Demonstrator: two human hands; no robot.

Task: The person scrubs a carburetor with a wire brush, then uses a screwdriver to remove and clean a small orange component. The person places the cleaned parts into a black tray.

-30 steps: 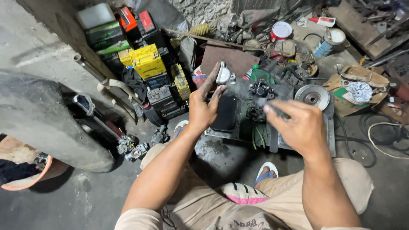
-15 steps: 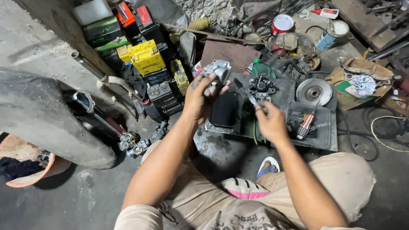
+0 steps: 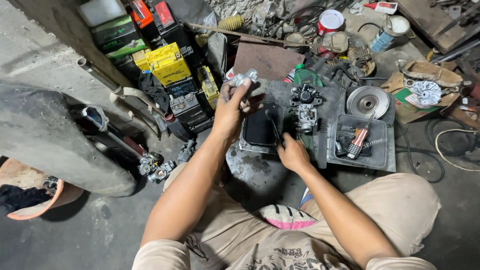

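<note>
Near the middle of the frame, the left hand (image 3: 231, 107) is raised above the floor with its fingers closed around a small silvery metal part (image 3: 244, 77), which sticks out above the fingertips. Just right and lower, the right hand (image 3: 292, 154) is curled around the handle of a thin dark tool (image 3: 274, 127), whose shaft slants up over a shallow black tray (image 3: 260, 127). That tray lies on a grimy metal surface (image 3: 250, 162) set on the floor in front of the person's knees. Right of the tool stands a small grey carburettor-like assembly (image 3: 306, 117), with a dark round part (image 3: 304, 93) just above it. Further right, a grey plastic tray (image 3: 380, 150) holds a screwdriver with a red and clear handle (image 3: 359, 141), and a round metal disc (image 3: 368, 102) lies above that tray. Toward the upper left of the frame, a stack of old batteries, one of them yellow (image 3: 162, 62), leans against the wall. At the lower left edge sits an orange bowl (image 3: 37, 210).
</note>
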